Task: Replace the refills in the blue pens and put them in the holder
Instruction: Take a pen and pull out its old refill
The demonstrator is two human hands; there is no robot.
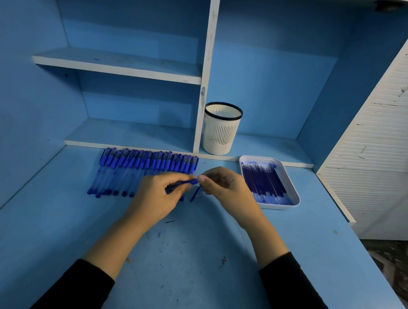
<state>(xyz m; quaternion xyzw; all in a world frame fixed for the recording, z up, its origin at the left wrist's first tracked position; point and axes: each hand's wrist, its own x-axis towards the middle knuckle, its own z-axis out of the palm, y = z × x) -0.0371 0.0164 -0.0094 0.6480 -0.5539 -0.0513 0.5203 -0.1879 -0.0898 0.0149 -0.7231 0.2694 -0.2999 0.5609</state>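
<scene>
My left hand (158, 194) curls over the table (191, 261), its grip pinching a blue pen (182, 184) that points toward 2 o'clock. My right hand (222, 186) meets it at 3 o'clock, thumb and fingers pressed on something I cannot make out.

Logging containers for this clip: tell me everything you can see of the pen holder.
The pen holder is a round white cup, apparently plastic, with a dark rim, thin vertical slots down its wall and a finely perforated base band. It tapers slightly toward the bottom. It stands upright on the low shelf ledge at the back of the desk, just right of the white divider. No pens show inside it through the slots or above the rim. Neither hand touches it.
</scene>
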